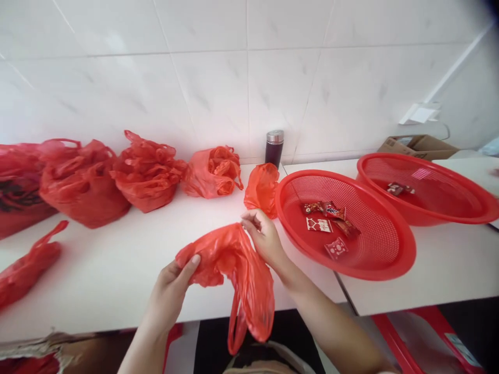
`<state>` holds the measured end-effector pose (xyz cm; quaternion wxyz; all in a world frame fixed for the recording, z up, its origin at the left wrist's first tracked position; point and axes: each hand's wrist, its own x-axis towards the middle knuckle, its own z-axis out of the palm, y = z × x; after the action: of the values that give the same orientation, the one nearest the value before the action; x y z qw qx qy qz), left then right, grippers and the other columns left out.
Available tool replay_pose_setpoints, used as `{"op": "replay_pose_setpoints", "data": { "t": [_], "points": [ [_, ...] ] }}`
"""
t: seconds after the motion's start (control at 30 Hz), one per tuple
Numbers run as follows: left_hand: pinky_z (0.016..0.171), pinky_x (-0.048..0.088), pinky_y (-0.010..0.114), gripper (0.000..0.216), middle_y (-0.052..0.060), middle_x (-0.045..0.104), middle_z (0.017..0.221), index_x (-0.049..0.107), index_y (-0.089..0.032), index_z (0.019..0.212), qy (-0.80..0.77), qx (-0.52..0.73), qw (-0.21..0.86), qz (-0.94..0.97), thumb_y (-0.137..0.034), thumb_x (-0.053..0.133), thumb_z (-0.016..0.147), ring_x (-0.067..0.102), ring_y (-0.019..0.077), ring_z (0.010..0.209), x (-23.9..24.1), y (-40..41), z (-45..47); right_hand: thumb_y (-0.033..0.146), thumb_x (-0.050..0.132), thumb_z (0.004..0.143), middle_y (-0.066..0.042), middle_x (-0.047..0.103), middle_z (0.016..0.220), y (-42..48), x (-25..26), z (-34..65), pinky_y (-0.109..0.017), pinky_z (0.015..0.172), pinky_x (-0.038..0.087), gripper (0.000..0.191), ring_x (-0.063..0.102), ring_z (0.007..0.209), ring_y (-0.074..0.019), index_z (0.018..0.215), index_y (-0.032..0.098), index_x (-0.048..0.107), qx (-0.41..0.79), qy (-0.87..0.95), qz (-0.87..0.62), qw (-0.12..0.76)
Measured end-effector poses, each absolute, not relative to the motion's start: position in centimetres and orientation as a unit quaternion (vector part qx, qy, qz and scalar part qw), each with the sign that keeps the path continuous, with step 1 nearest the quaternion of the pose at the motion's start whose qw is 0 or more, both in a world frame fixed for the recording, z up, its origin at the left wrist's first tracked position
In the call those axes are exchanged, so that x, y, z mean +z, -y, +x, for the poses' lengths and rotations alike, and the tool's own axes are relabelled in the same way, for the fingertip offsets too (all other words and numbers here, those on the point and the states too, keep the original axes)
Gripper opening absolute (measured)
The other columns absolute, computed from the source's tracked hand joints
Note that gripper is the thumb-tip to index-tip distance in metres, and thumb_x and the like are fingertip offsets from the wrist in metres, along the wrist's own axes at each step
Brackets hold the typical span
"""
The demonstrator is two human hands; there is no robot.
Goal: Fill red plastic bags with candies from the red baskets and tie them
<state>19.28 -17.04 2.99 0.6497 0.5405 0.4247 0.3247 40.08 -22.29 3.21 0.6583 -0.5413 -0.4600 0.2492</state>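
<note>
Both of my hands hold one empty red plastic bag [237,270] over the front edge of the white counter [117,270]. My left hand [173,288] pinches the bag's left rim with thumb on top. My right hand [263,236] grips the right rim, fingers curled. The bag's handles dangle below the counter edge. Just right of my right hand sits a red mesh basket [390,259] holding several small red wrapped candies [329,223].
Several filled, tied red bags [148,171] line the tiled wall at left, a smaller one [262,189] beside the basket. A dark flask [274,148] stands at the wall. A second red basket [468,208] and a cardboard box [419,145] lie right. Another flat red bag [27,265] lies far left.
</note>
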Motion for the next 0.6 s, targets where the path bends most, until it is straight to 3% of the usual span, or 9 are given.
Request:
{"op": "replay_pose_setpoints", "data": {
  "t": [0.13,0.2,0.3,0.43,0.53,0.6],
  "points": [
    [0.074,0.055,0.024,0.027,0.005,0.075,0.091,0.072,-0.016,0.096,-0.406,0.398,0.692,0.446,-0.033,0.074,0.075,0.068,0.0186,0.085,3.6,17.0,19.1,0.036,0.054,0.091,-0.003,0.062,0.107,24.9,7.0,39.5,-0.036,0.094,0.043,0.017,0.057,0.104,-0.0178,0.104,0.025,0.058,0.213,0.483,-0.553,0.644],
    [0.073,0.057,0.023,0.021,0.004,0.075,0.09,0.072,-0.016,0.091,-0.387,0.418,0.723,0.392,-0.029,0.074,0.075,0.068,0.0168,0.083,3.8,17.0,19.2,0.038,0.06,0.089,-0.002,0.058,0.121,26.6,8.4,39.3,-0.037,0.101,0.039,0.029,0.052,0.116,-0.0188,0.116,0.029,0.055,0.213,0.513,-0.552,0.622],
    [0.073,0.058,0.023,0.016,0.005,0.075,0.093,0.072,-0.015,0.089,-0.371,0.45,0.747,0.318,-0.024,0.073,0.076,0.069,0.0154,0.081,4.0,16.7,19.1,0.04,0.056,0.091,-0.002,0.054,0.129,28.3,8.3,39.3,-0.039,0.106,0.036,0.033,0.048,0.123,-0.0193,0.122,0.032,0.052,0.241,0.519,-0.559,0.6],
    [0.072,0.06,0.025,0.014,0.007,0.075,0.098,0.072,-0.014,0.089,-0.369,0.484,0.749,0.263,-0.019,0.072,0.076,0.07,0.0164,0.084,3.5,16.7,18.8,0.044,0.043,0.096,-0.005,0.058,0.12,28.7,5.4,39.2,-0.041,0.099,0.042,0.026,0.053,0.116,-0.0206,0.111,0.028,0.056,0.278,0.433,-0.556,0.653],
    [0.069,0.06,0.024,0.014,0.007,0.075,0.095,0.072,-0.013,0.088,-0.367,0.477,0.758,0.251,-0.018,0.073,0.075,0.07,0.0168,0.081,3.2,17.7,19.2,0.043,0.061,0.087,-0.006,0.055,0.125,28.3,3.7,38.1,-0.039,0.089,0.048,0.039,0.056,0.11,-0.0214,0.122,0.03,0.049,0.37,0.417,-0.547,0.625],
    [0.067,0.06,0.023,0.015,0.007,0.075,0.093,0.072,-0.013,0.087,-0.369,0.446,0.777,0.247,-0.017,0.075,0.073,0.071,0.0174,0.079,2.9,18.5,19.4,0.037,0.069,0.08,-0.005,0.06,0.116,27.8,3.4,37.4,-0.035,0.078,0.052,0.052,0.062,0.094,-0.0193,0.126,0.031,0.046,0.428,0.414,-0.536,0.598]
  ]
}}
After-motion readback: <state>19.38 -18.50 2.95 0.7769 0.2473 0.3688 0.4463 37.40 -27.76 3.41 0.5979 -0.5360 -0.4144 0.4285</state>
